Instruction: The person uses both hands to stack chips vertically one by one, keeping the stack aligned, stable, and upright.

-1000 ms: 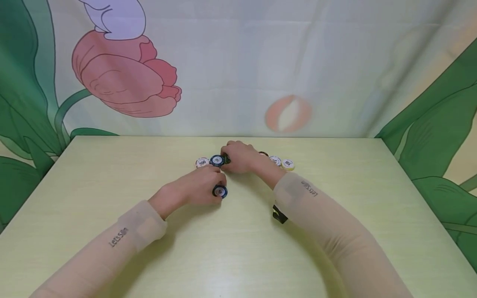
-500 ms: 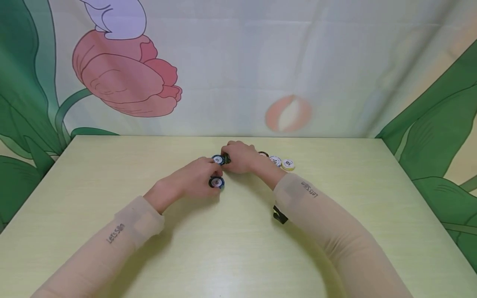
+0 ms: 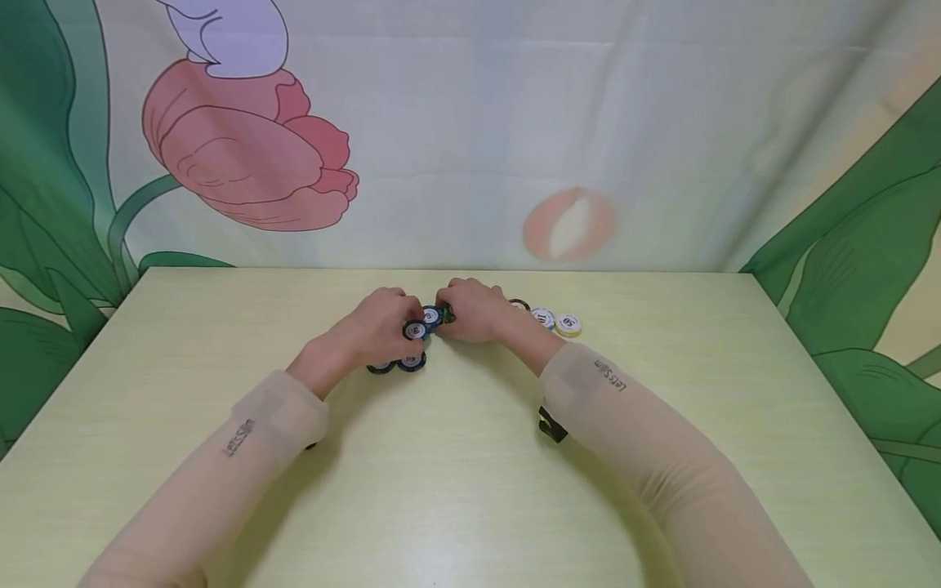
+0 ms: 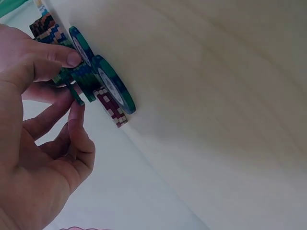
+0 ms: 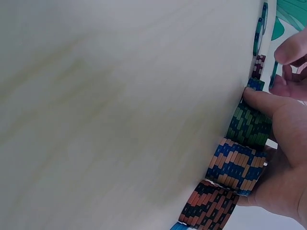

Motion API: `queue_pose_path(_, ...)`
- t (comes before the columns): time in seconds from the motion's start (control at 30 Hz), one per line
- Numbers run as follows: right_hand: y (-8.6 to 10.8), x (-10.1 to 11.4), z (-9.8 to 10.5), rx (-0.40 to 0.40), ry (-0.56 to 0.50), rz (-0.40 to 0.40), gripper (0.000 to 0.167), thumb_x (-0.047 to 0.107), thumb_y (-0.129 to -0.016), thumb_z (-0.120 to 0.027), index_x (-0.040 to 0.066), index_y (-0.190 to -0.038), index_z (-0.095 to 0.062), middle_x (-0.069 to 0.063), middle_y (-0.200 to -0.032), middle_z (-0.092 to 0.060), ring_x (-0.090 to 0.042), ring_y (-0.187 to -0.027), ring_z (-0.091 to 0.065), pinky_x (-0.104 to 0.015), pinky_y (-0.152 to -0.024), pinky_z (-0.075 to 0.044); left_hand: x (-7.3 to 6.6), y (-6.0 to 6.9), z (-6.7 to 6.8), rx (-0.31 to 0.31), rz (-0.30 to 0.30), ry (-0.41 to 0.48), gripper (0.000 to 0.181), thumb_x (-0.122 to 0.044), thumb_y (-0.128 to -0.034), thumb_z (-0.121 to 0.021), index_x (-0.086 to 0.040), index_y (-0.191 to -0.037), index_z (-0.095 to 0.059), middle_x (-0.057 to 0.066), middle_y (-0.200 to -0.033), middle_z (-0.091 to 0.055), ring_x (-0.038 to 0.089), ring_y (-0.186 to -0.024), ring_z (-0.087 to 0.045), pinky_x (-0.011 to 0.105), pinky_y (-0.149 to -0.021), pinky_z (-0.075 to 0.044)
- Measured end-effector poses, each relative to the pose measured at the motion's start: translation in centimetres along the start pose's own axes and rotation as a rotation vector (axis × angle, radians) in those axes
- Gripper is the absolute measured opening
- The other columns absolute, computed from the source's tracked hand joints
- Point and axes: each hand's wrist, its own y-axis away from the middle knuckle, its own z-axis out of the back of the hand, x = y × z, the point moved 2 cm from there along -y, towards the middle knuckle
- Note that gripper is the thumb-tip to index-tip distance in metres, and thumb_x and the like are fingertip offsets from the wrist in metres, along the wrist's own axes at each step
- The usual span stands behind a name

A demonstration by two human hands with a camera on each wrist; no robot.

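Note:
My left hand (image 3: 378, 327) pinches a dark blue-green poker chip (image 3: 415, 329), seen edge-on in the left wrist view. Just beyond it is a short stack of similar chips (image 3: 431, 315). Two more dark chips (image 4: 115, 84) lie flat on the table, below the left hand in the head view. My right hand (image 3: 470, 310) holds the row of stacks, its thumb along the dark blue and green stacks (image 5: 249, 125) and its other fingers mostly hidden behind. A maroon and white stack (image 4: 110, 106) stands beside the blue one, hidden by the left hand in the head view.
Right of the right hand stand a blue and orange stack (image 5: 235, 165) and a black and orange stack (image 5: 208, 206). White-topped stacks (image 3: 568, 325) follow at the row's right end. A printed cloth (image 3: 456, 147) hangs behind the pale table (image 3: 470, 490).
My left hand moved back and left. The chip it carried appears to lie on the table beside another, and it now pinches a chip at the short stack. My right hand stays put.

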Motion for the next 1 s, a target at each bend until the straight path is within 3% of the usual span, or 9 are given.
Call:
queue_pose_path(0.3,-0.1,0.0,-0.2,-0.012,0.004,-0.001,0.033,0.038,-0.097,-0.071,0.016,-0.122,-0.068,-0.003,-0.116,-0.060,-0.022,-0.105,-0.056,-0.058,-0.090,-0.046,0.7,-0.9,-0.5,-0.030,0.038,0.007,0.032,-0.015,-0.0846,-0.078,0.006,-0.108,-0.071,0.013,-0.097,-0.066,0.029,-0.092,-0.055,0.039,-0.080,-0.049)
queue_pose_path(0.7,-0.2,-0.1,-0.4,-0.026,0.000,0.002,0.031,0.038,-0.097,-0.070,0.017,-0.120,-0.068,-0.002,-0.115,-0.059,-0.022,-0.104,-0.055,-0.057,-0.089,-0.046,0.2,-1.5,-0.3,-0.017,0.020,0.001,0.026,-0.011,-0.0889,-0.078,0.003,-0.110,-0.073,0.014,-0.101,-0.068,0.029,-0.095,-0.056,0.041,-0.086,-0.048)
queue_pose_path(0.87,-0.2,-0.2,-0.4,-0.023,-0.002,0.003,0.032,0.037,-0.096,-0.071,0.017,-0.121,-0.067,-0.002,-0.115,-0.059,-0.022,-0.105,-0.055,-0.056,-0.089,-0.046,0.2,-1.5,0.0,-0.008,0.072,-0.013,0.033,-0.016,-0.0902,-0.079,0.004,-0.114,-0.072,0.016,-0.107,-0.068,0.031,-0.100,-0.059,0.043,-0.091,-0.050)
queue_pose_path(1.0,-0.2,-0.2,-0.4,-0.021,-0.003,0.002,0.033,0.037,-0.096,-0.072,0.017,-0.121,-0.068,-0.002,-0.115,-0.059,-0.022,-0.105,-0.055,-0.054,-0.088,-0.046,0.3,-1.5,0.2,-0.004,0.138,-0.052,0.030,-0.019,-0.0880,-0.082,0.003,-0.105,-0.073,0.011,-0.096,-0.069,0.027,-0.089,-0.059,0.040,-0.083,-0.050)
